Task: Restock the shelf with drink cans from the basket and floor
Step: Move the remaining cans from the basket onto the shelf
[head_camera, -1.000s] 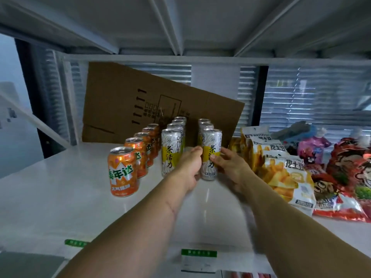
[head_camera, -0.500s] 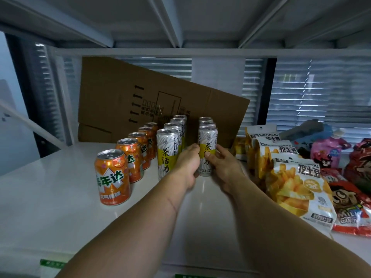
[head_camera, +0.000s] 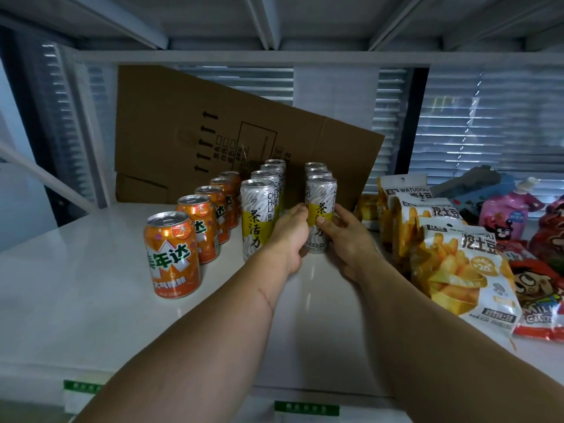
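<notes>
One white shelf (head_camera: pixel 76 300) carries everything here, and a large brown cardboard sheet (head_camera: pixel 183 132) leans at its back, far beyond both hands. To the right of the right hand (head_camera: pixel 348 239) lie several snack bags (head_camera: pixel 457 270) with a picture of fries, and more colourful candy packs (head_camera: pixel 537 288) further right. To the left of the left hand (head_camera: pixel 290 236) stands a row of orange cans (head_camera: pixel 172 254), going backward. Just beside the left hand, on its left, stands a row of tall white-and-yellow cans (head_camera: pixel 256 218). Between the two hands stands the front can (head_camera: pixel 320 209) of a second white-and-yellow row, upright on the shelf. The left hand holds this can from its left side with curled fingers, and the right hand holds it from the right, thumb on the yellow band.
</notes>
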